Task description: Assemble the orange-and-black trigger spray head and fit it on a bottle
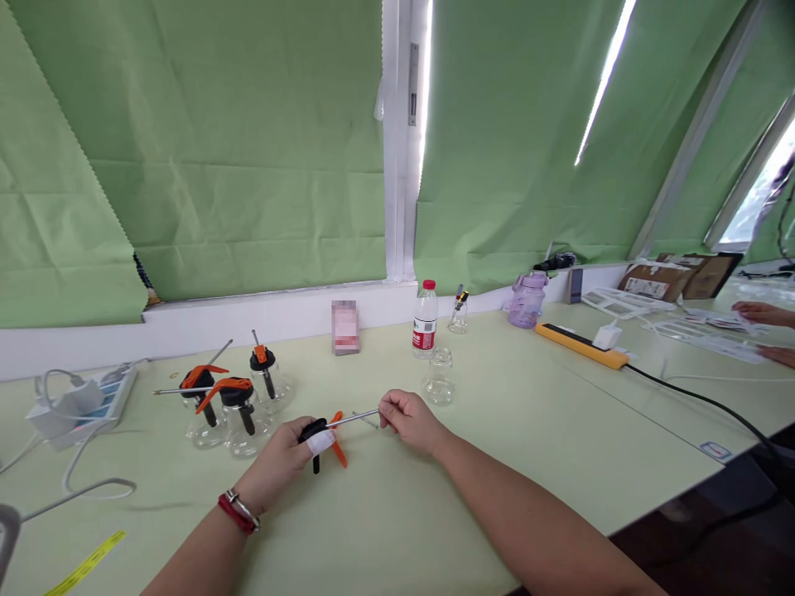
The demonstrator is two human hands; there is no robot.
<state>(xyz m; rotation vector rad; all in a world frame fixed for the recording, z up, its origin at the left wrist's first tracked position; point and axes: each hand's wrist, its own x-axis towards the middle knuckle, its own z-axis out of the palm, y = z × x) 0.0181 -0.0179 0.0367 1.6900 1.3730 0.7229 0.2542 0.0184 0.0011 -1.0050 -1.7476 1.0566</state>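
Note:
My left hand (286, 455) is closed around a black bottle top (314, 429) with an orange lever (338, 445) and a thin metal tube (351, 418). With fingertips pinched together, my right hand (410, 420) grips the tube's far end; whether a small part sits there is hidden. Just beyond that hand stands an open clear glass bottle (440, 379). Several similar glass bottles (245, 439) stand to the left, fitted with black tops (236, 392) and orange levers (261, 354). A thin metal piece (365, 420) lies on the table behind the tube.
A red-capped water bottle (426, 319), a small box (345, 328) and a glass holding tools (458, 319) line the back. Right are a purple bottle (527, 300) and orange power strip (580, 345); left, a white power strip (80, 410). Another person's hands (763, 314) are far right.

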